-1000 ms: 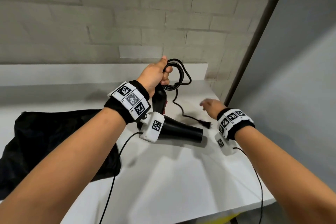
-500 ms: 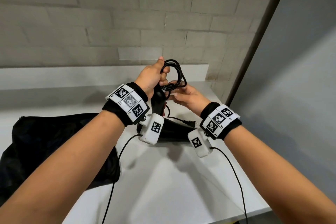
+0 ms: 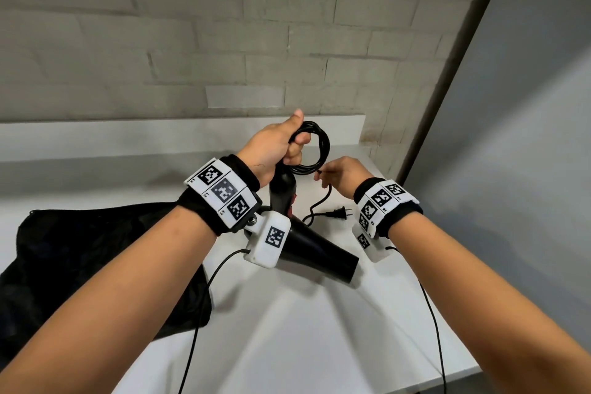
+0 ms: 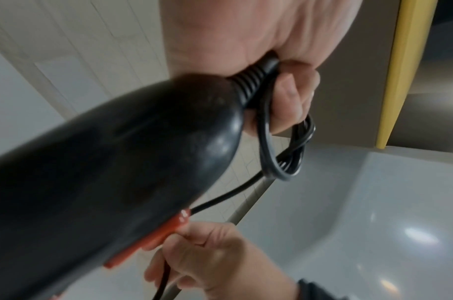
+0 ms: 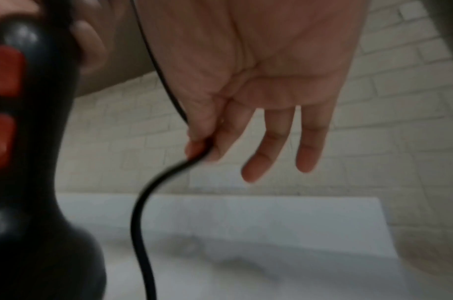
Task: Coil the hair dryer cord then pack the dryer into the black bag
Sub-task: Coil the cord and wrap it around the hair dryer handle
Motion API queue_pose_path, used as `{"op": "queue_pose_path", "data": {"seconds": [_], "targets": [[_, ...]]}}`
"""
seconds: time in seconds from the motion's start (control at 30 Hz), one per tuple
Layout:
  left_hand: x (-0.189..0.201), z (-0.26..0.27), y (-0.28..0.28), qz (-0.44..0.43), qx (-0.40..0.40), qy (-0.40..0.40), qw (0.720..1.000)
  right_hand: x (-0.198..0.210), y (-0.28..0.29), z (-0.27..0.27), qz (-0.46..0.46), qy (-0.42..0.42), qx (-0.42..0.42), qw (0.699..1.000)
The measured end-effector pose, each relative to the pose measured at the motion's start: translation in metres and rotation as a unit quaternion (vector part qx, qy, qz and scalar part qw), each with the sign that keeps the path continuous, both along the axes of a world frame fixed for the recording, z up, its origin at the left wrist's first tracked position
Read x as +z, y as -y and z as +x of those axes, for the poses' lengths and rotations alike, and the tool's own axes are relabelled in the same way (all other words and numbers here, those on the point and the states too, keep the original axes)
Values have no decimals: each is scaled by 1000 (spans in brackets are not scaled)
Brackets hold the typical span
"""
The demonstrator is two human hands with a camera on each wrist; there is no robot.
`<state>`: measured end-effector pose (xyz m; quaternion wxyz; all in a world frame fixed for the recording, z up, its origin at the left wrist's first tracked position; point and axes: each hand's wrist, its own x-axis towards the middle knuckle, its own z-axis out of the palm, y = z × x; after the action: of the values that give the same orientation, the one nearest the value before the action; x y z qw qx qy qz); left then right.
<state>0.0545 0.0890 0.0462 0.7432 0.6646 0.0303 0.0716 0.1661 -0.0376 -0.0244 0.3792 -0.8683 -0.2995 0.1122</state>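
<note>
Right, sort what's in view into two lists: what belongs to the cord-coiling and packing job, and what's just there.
Belongs to the job:
hair dryer
cord, coils held by left hand
plug, loose on the table
right hand, pinching the cord
black bag

Just there:
white table
brick wall

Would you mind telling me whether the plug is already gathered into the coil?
No, the plug lies on the white table, below the coil held in the left hand.

Bag [image 3: 96, 259] left of dryer [image 3: 316, 253]
</note>
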Motion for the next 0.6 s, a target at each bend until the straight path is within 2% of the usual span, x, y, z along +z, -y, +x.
{"op": "queue_pose_path", "data": {"seconds": [0.03, 0.1, 0.17, 0.2, 0.3, 0.5, 0.6], "targets": [[0, 1, 0, -6, 8, 2, 1000, 6, -2, -2, 9, 14, 5, 1000], [-1, 3, 0, -12, 22, 8, 1000, 26, -5, -12, 133, 15, -1, 991], [-1, 5, -1, -15, 26, 15, 999, 48, -4, -27, 300, -34, 8, 953], [-1, 5, 0, -15, 26, 18, 999, 56, -3, -34, 345, -55, 28, 937], [-1, 6, 0, -9, 27, 25, 999, 65, -7, -47, 374, -67, 69, 922], [-1, 9, 0, -1, 26, 25, 999, 60, -12, -52, 410, -113, 29, 905], [1, 10, 1, 2, 40, 20, 999, 60, -10, -56, 406, -95, 39, 908]]}}
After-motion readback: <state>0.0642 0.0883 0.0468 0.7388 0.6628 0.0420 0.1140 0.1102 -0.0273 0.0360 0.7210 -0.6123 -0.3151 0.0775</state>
